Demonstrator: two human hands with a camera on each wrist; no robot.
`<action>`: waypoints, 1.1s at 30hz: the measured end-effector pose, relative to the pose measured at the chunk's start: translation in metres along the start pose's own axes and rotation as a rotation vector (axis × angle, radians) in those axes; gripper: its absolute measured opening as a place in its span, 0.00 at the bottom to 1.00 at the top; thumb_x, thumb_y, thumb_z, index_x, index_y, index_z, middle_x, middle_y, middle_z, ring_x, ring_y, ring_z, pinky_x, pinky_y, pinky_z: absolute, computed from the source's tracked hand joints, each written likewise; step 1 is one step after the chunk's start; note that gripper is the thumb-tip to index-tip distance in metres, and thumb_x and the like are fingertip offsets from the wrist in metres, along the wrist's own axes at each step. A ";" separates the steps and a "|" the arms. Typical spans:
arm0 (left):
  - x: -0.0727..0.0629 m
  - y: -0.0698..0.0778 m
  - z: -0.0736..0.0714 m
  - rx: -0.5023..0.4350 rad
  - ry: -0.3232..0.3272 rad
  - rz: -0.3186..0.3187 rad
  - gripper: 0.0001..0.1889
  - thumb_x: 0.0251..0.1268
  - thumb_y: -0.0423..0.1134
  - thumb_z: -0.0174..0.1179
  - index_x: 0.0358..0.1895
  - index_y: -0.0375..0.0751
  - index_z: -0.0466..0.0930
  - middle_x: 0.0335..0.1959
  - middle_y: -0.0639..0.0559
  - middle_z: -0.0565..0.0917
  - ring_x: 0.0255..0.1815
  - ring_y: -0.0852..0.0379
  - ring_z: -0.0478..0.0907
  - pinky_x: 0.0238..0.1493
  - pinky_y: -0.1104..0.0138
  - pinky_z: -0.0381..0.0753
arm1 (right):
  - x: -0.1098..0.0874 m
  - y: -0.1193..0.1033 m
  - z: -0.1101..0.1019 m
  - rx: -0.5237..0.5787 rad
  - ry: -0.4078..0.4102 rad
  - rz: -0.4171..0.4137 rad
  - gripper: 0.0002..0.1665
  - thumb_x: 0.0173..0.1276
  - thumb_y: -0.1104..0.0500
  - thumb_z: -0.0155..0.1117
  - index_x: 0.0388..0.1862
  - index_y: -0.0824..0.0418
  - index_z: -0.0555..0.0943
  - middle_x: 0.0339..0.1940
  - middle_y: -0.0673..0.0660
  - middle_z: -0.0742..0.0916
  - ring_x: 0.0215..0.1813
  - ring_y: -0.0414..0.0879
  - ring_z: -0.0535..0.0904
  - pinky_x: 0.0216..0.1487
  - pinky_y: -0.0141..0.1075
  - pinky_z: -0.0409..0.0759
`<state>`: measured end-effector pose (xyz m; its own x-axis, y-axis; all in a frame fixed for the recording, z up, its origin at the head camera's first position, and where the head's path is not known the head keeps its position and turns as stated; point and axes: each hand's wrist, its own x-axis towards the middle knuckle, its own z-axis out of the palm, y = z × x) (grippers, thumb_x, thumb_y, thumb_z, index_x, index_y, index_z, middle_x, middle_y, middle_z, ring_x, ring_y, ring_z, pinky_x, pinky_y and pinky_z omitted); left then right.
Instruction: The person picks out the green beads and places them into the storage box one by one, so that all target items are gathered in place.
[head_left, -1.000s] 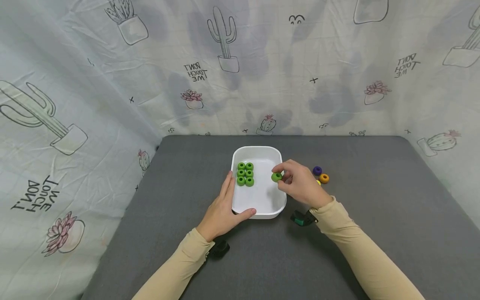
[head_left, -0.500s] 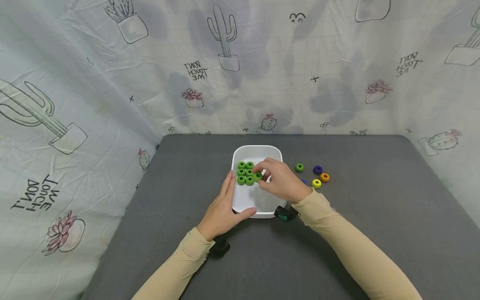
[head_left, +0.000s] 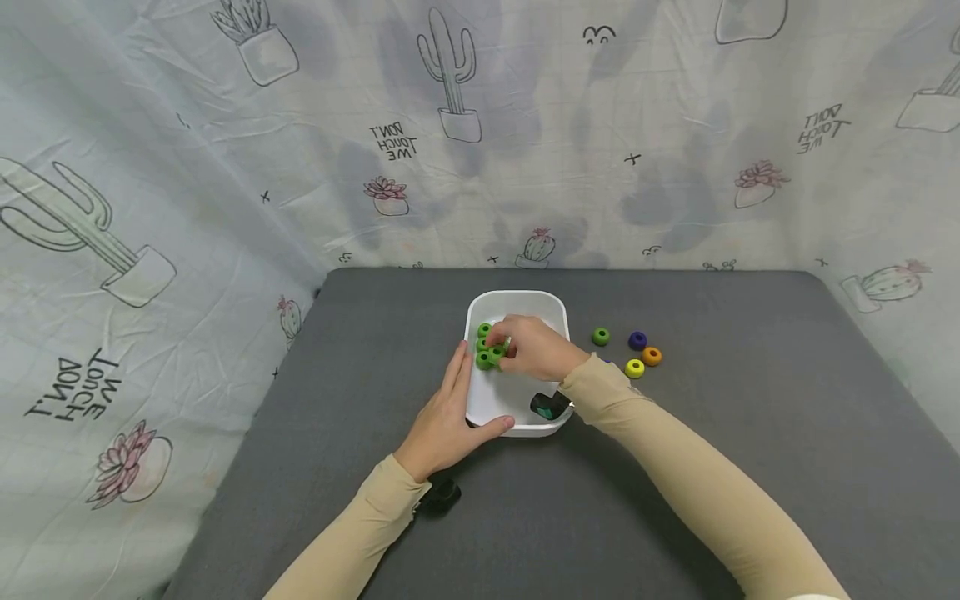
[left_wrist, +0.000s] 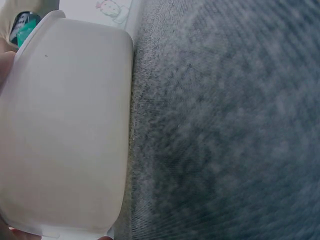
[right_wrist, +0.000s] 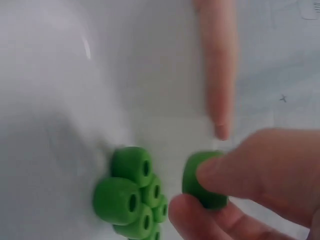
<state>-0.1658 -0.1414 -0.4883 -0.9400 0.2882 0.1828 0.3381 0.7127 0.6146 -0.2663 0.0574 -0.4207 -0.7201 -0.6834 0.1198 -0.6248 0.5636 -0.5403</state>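
A white tray (head_left: 497,400) stands on the grey table in the head view. My left hand (head_left: 442,429) rests against it, straight fingers along the left wall and thumb over the near rim. Over the tray's left part, my right hand (head_left: 536,348) pinches a green bead (right_wrist: 191,174) between thumb and fingers. Close below it, several green beads (right_wrist: 120,200) stand packed together on the tray floor, holes up. In the head view the right fingers partly cover this group. The left wrist view shows mostly the tray's outer wall (left_wrist: 70,125).
Right of the tray lie loose beads: green (head_left: 601,337), purple (head_left: 637,340), orange (head_left: 652,357) and yellow (head_left: 634,368). A blue one is almost hidden by the right sleeve (head_left: 675,458). A patterned cloth (head_left: 465,192) hangs behind the table.
My right hand has carried the green bead leftward, from the tray's right rim to the group of green beads. The left hand and the tray have stayed in place.
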 end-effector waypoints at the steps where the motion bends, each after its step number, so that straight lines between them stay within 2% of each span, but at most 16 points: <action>1: 0.000 0.000 0.000 -0.002 -0.001 0.000 0.62 0.64 0.70 0.65 0.86 0.40 0.39 0.89 0.53 0.37 0.81 0.42 0.62 0.68 0.43 0.73 | 0.002 0.001 0.002 -0.005 -0.021 -0.001 0.15 0.65 0.68 0.71 0.51 0.64 0.87 0.44 0.56 0.87 0.37 0.44 0.82 0.43 0.35 0.82; 4: 0.000 0.000 0.000 -0.003 -0.008 -0.005 0.62 0.63 0.70 0.64 0.86 0.41 0.37 0.88 0.55 0.36 0.82 0.43 0.61 0.68 0.43 0.74 | 0.008 0.002 0.006 -0.020 -0.065 -0.022 0.14 0.65 0.68 0.72 0.50 0.63 0.88 0.43 0.56 0.87 0.37 0.43 0.81 0.43 0.34 0.81; 9: 0.000 0.000 0.000 -0.003 -0.012 -0.005 0.62 0.63 0.70 0.64 0.86 0.43 0.36 0.88 0.57 0.34 0.81 0.43 0.62 0.67 0.42 0.75 | 0.015 -0.001 0.011 -0.043 -0.111 -0.083 0.12 0.64 0.69 0.72 0.46 0.63 0.89 0.42 0.56 0.89 0.42 0.46 0.82 0.48 0.38 0.81; 15: 0.000 -0.001 0.001 -0.009 -0.014 0.009 0.62 0.64 0.68 0.65 0.86 0.42 0.36 0.89 0.53 0.36 0.82 0.43 0.60 0.68 0.43 0.74 | 0.021 -0.002 0.020 -0.099 -0.150 -0.099 0.15 0.60 0.69 0.75 0.46 0.60 0.90 0.41 0.53 0.91 0.46 0.46 0.82 0.54 0.42 0.79; 23: 0.001 -0.001 0.001 -0.005 -0.004 0.033 0.62 0.64 0.67 0.66 0.86 0.40 0.36 0.89 0.50 0.37 0.83 0.43 0.58 0.70 0.43 0.72 | 0.024 -0.003 0.032 -0.167 -0.187 -0.015 0.11 0.61 0.67 0.74 0.42 0.56 0.90 0.27 0.49 0.84 0.32 0.41 0.76 0.37 0.35 0.76; 28: 0.000 -0.001 0.002 0.005 0.007 0.045 0.62 0.64 0.67 0.67 0.86 0.39 0.37 0.89 0.48 0.39 0.83 0.42 0.59 0.69 0.43 0.73 | 0.023 -0.005 0.033 -0.180 -0.174 0.023 0.07 0.63 0.65 0.74 0.40 0.56 0.88 0.25 0.48 0.83 0.30 0.42 0.77 0.34 0.36 0.76; 33: 0.000 -0.002 0.002 -0.002 0.000 0.031 0.62 0.64 0.67 0.66 0.86 0.40 0.37 0.89 0.49 0.38 0.82 0.42 0.61 0.67 0.43 0.75 | 0.021 -0.004 0.032 -0.157 -0.156 0.038 0.09 0.63 0.65 0.74 0.42 0.56 0.88 0.26 0.48 0.83 0.31 0.41 0.77 0.33 0.35 0.76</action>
<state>-0.1668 -0.1415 -0.4912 -0.9289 0.3106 0.2016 0.3671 0.7023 0.6099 -0.2687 0.0262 -0.4425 -0.6962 -0.7170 -0.0350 -0.6463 0.6473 -0.4041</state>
